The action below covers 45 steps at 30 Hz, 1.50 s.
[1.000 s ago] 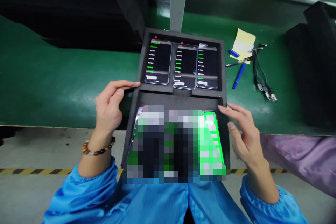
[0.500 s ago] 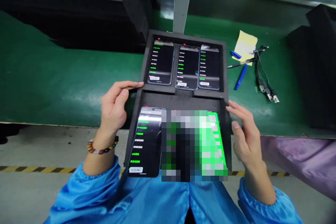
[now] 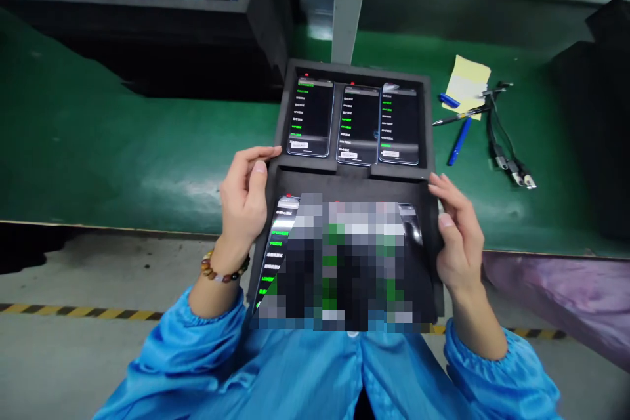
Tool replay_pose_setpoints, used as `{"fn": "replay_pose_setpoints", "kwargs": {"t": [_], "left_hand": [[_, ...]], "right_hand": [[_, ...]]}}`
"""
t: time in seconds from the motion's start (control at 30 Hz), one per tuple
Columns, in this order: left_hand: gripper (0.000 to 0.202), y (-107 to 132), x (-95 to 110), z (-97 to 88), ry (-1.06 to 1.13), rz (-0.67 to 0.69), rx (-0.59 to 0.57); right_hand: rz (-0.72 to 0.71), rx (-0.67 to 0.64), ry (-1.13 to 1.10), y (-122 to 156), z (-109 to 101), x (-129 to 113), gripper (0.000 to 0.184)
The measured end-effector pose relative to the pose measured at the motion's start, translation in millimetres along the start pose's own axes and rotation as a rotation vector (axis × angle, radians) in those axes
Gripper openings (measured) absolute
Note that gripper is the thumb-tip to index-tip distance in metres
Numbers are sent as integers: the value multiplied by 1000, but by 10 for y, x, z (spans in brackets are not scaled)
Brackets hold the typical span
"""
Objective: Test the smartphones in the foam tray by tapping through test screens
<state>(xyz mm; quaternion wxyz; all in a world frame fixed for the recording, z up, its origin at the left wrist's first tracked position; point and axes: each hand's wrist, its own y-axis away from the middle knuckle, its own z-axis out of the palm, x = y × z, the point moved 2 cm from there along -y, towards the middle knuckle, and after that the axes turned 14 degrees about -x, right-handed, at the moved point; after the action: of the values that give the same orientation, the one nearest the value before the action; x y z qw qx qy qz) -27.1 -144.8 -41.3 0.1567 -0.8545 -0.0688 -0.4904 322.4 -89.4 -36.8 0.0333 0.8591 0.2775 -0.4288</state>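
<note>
A black foam tray with two rows of smartphones lies in front of me, its near end over the table edge. The far row shows a left phone, a middle phone and a right phone, with lists in white and green text on dark screens. Pixel blur hides much of the near row; the near left phone shows partly. My left hand grips the tray's left side with bent fingers. My right hand holds the right side, fingertips on the rim.
Beyond the tray's right side lie yellow paper notes, a blue pen, a dark pen and short black cables on the green table. Black foam boxes stand at the left and right. Pink fabric shows at lower right.
The near right phone's screen has gone from bright green to dark. My hands have come closer in against the tray's sides. The whole scene has shifted slightly right in view.
</note>
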Motion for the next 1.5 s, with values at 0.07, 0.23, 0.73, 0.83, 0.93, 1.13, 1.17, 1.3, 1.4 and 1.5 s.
{"fn": "replay_pose_setpoints", "kwargs": {"t": [0.07, 0.23, 0.73, 0.83, 0.93, 1.13, 1.17, 1.3, 1.4, 1.5], "left_hand": [[31, 73, -2, -56, -42, 37, -9], [24, 496, 59, -331, -141, 200, -117], [42, 809, 342, -420, -423, 291, -507], [46, 728, 538, -300, -359, 423, -683], [45, 647, 674, -152, -325, 472, -853], [40, 538, 653, -45, -336, 431, -871], [41, 531, 643, -48, -335, 425, -867], [42, 522, 615, -115, -318, 424, -857], [39, 521, 541, -273, -311, 411, -743], [36, 553, 396, -468, -325, 357, -577]], "right_hand": [[-13, 1, 71, 100, -52, -28, 43], [-24, -126, 58, 497, -181, -78, 47], [-118, -362, 238, 425, -161, -356, 45], [-300, -561, 228, 268, -34, -605, 48], [-345, -649, 238, 144, 76, -703, 46], [-336, -595, 265, 61, 151, -637, 42], [-334, -599, 262, 56, 154, -630, 42], [-329, -627, 231, 34, 92, -607, 44], [-274, -555, 192, 54, -75, -511, 45], [-151, -414, 161, 149, -274, -333, 43]]}}
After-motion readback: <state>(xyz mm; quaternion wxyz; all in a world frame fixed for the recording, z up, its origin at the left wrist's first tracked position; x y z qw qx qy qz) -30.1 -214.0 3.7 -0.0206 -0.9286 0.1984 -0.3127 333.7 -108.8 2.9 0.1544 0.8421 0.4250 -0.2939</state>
